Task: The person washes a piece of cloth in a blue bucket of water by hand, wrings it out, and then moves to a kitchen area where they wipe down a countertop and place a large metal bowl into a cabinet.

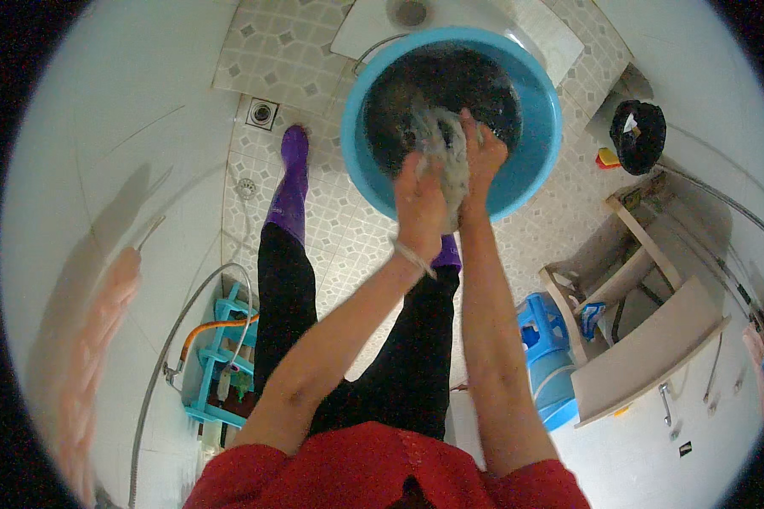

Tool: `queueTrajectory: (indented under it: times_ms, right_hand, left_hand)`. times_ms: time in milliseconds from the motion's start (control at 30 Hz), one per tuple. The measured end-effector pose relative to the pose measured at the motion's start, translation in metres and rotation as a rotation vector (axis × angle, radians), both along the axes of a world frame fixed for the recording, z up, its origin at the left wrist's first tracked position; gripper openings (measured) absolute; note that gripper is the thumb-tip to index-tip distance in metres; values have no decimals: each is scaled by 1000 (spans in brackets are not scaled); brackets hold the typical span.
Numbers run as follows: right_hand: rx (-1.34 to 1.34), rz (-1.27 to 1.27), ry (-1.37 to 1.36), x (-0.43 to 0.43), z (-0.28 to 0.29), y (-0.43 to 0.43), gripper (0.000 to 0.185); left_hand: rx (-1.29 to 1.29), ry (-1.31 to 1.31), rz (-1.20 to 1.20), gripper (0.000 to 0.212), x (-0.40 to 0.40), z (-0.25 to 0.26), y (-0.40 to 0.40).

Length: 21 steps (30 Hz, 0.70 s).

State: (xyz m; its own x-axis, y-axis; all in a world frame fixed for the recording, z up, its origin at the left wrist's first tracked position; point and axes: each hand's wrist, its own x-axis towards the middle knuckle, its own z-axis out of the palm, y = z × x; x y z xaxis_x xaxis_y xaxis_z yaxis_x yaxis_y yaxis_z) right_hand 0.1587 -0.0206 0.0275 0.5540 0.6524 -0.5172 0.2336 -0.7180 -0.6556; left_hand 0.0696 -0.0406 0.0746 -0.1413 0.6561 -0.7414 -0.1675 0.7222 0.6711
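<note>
A large round blue plastic basin (541,159) sits before me on the tiled floor, holding dark water or dark wet contents. Above it, my left hand (420,197) and my right hand (481,153) grip a bunched, wet, pale cloth (452,159) between them. My left hand is nearer to me, with a light band at the wrist. The fingers of my right hand are farther over the basin. The cloth's far end hangs down into the basin. Its exact kind is blurred.
A floor drain (261,114) lies left of the purple boots (296,153). Turquoise shelving (216,356) and a hose (146,407) are at left. At right are a black-lined bin (638,143), blue containers (547,382) and a pale cabinet (643,356). A white fixture (363,32) lies beyond the basin.
</note>
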Motion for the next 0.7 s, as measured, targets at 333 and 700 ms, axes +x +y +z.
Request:
queueTrajectory:
  times_ms: [333, 700]
  right_hand:
    - [-152, 45, 366, 30, 7, -33, 47]
    - [94, -430, 945, -7, 0, 3, 24]
  left_hand:
    - [321, 152, -276, 23, -78, 31, -32]
    - [454, -135, -373, 30, -91, 86, -15]
